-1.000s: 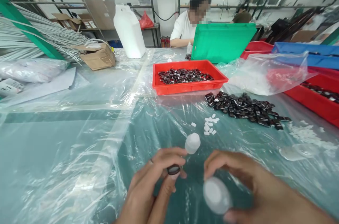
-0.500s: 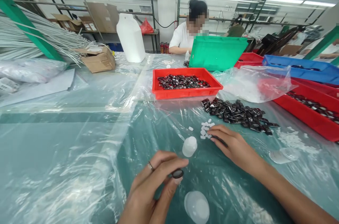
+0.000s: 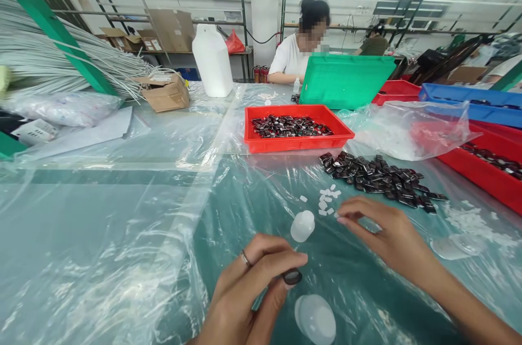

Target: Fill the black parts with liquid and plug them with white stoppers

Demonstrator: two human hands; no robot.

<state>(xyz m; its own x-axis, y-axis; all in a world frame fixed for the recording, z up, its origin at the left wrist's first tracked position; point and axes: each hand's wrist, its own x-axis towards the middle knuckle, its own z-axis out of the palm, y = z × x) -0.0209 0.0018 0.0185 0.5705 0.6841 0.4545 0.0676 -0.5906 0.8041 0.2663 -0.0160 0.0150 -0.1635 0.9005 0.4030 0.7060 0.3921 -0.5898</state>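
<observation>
My left hand (image 3: 248,290) pinches a small black oval part (image 3: 292,277) between thumb and forefinger, low in the view. My right hand (image 3: 383,233) is pulled in from a cluster of small white pieces (image 3: 327,199), fingertips pinched together; what they hold is too small to make out. A small white bottle (image 3: 302,226) lies on the plastic-covered table between the hands. A translucent round cap (image 3: 316,319) rests on the sheet just below my left thumb. A heap of black parts (image 3: 377,176) lies beyond my right hand.
A red tray (image 3: 296,142) of black parts stands mid-table, a green bin (image 3: 345,81) behind it. Red and blue trays (image 3: 485,133) and a clear bag (image 3: 403,127) sit right. A person in white sits opposite. A white jug (image 3: 212,62), cardboard box (image 3: 165,93) and white rods (image 3: 61,62) are left.
My right hand set the round cap down on the sheet, reached to the white pieces, and now draws back from them with pinched fingers. My left hand kept hold of the black part.
</observation>
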